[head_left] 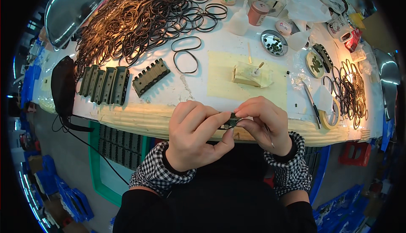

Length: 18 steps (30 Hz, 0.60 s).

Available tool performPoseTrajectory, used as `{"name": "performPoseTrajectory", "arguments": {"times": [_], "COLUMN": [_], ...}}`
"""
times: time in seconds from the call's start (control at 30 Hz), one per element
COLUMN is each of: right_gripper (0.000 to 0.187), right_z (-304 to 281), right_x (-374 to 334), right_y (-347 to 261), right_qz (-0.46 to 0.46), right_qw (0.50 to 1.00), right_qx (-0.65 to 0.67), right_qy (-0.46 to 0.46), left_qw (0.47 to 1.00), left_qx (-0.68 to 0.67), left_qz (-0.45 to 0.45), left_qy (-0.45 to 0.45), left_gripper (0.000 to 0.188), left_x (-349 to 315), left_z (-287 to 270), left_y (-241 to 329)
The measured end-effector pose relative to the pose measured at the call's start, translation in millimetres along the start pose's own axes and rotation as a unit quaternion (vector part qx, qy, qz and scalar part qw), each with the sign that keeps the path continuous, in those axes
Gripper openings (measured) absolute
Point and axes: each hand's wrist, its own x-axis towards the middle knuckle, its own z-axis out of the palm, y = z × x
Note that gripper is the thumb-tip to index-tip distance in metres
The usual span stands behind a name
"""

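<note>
Just past the padded front edge of the table, both my hands meet around a small dark green part point(231, 122). My left hand point(196, 135) pinches it between thumb and index finger. From the other side, the thumb and index finger of my right hand point(264, 125) are closed on it too. A thin pointed metal tool point(272, 143) sticks out under the curled fingers of my right hand; its kind cannot be made out. My fingers cover most of the green part. Beyond my hands, a yellowish block point(247, 78) rests on a pale yellow sheet point(218, 90).
Olive-green moulded parts point(104, 85) stand at left, with one more point(151, 77) beside them. A big heap of black rubber bands point(127, 27) lies behind. To the right are a metal dish point(274, 42) of small green pieces, a knife point(312, 105) and a tape roll point(330, 116).
</note>
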Motion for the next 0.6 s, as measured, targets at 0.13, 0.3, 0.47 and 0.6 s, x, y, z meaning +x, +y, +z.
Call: {"name": "performPoseTrajectory", "arguments": {"times": [0.13,0.3,0.47,0.6], "right_gripper": [0.025,0.027,0.028,0.028], "right_z": [1.8,4.5,5.4,7.8], "right_x": [-0.6,-1.1,-2.0,-2.7], "right_y": [0.2,-3.5,-4.6,-2.7], "right_qz": [-0.021,-0.021,-0.011,-0.004], "right_qw": [0.999,0.999,0.999,0.999], "right_qx": [-0.023,-0.039,-0.042,-0.036], "right_qy": [0.009,0.018,0.022,0.028], "left_qw": [0.999,0.997,0.995,0.991], "left_qx": [0.047,0.073,0.098,0.123], "left_qz": [0.009,0.014,0.021,0.034], "left_qy": [0.004,0.012,0.028,0.042], "left_gripper": [0.031,0.031,0.028,0.026], "left_x": [0.3,-1.8,-2.1,-1.1], "left_z": [-0.8,0.1,3.5,5.6], "left_y": [3.0,2.7,3.4,3.4]}}
